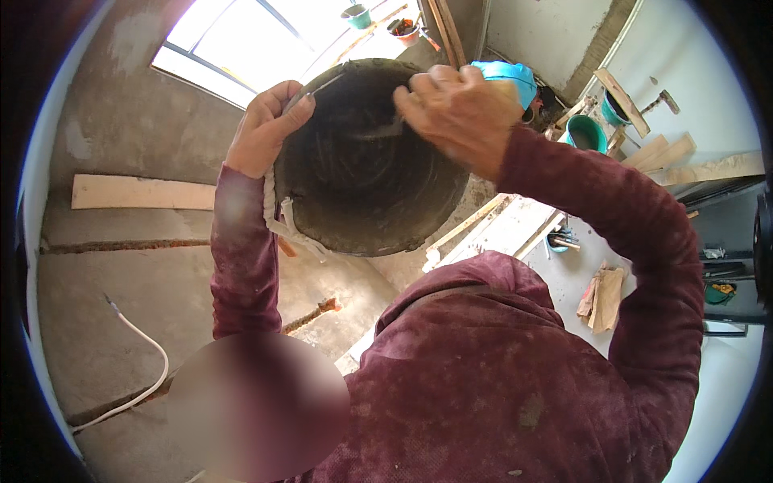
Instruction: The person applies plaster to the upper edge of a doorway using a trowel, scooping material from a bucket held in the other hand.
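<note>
A dark, round bucket or tub (362,193) is held up, its mouth facing me, with grey residue smeared over its inside. My left hand (270,125) is closed on its left rim, the thumb lying over the edge. My right hand (467,113) reaches across the upper right of the mouth, its fingers curled and slightly blurred. A faint pale edge shows by those fingertips, but what they hold cannot be made out. A whitish twisted strip (288,221), perhaps cloth or rope, hangs along the lower left rim.
Behind is a bright window (241,40), with a small green bucket (357,16) and an orange-red bucket (404,30) on its ledge. At right are a blue bag (507,76), a green bucket (585,134), a hammer (667,101) and planks (664,153). A white cable (161,362) sticks out of the left wall.
</note>
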Tool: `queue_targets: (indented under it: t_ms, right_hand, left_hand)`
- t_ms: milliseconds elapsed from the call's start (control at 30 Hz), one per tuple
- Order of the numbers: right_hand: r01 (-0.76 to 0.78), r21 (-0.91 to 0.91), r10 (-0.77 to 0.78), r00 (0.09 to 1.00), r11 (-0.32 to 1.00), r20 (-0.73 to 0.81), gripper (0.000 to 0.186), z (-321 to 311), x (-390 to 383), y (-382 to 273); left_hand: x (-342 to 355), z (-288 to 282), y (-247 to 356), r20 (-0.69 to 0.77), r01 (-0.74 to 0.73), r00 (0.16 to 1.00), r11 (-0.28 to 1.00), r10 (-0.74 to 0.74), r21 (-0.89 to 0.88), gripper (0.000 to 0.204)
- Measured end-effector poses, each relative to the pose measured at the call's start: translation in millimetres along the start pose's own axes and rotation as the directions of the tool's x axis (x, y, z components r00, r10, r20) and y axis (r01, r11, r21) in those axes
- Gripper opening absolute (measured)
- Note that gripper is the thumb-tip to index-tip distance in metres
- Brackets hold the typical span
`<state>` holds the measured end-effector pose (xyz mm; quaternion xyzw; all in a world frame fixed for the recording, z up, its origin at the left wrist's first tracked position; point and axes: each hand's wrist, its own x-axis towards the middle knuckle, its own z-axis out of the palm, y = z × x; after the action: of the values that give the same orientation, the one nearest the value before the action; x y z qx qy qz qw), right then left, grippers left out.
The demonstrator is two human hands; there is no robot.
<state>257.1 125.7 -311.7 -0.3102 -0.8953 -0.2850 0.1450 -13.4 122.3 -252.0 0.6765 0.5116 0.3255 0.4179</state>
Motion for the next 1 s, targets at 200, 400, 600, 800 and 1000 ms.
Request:
queue_targets:
  t_ms: [200, 400, 600, 800, 1000]
  right_hand:
    - [0.213, 0.066, -0.216, 0.976, 0.975, 0.036, 0.012, -7.0, -11.4, -36.5]
    - [0.112, 0.029, -0.114, 0.99, 0.993, 0.082, 0.018, 1.6, -15.4, -5.7]
    - [0.233, 0.067, -0.237, 0.97, 0.97, 0.059, 0.015, 23.4, -8.0, -22.8]
    - [0.102, 0.108, -0.127, 0.959, 0.989, 0.254, 0.015, -12.8, 31.7, -15.1]
    - [0.036, 0.592, -0.282, 0.901, 0.805, 0.329, 0.023, 46.6, -20.9, -26.4]
  left_hand:
    - [-11.2, 4.7, 0.0, -0.07, -0.023, 0.997, 0.999, 0.026, 0.042, 0.019]
    - [-18.7, 4.5, -4.1, -0.131, -0.026, 0.991, 0.997, 0.035, 0.07, 0.022]
    - [-8.5, 7.3, -1.3, -0.175, 0.005, 0.983, 0.958, 0.047, 0.286, 0.024]
    - [-28.6, 6.2, 9.1, -0.269, -0.056, 0.942, 0.888, 0.198, 0.457, 0.028]
    - [-27.9, 61.7, -35.0, -0.387, 0.008, 0.904, 0.897, 0.182, 0.441, 0.035]
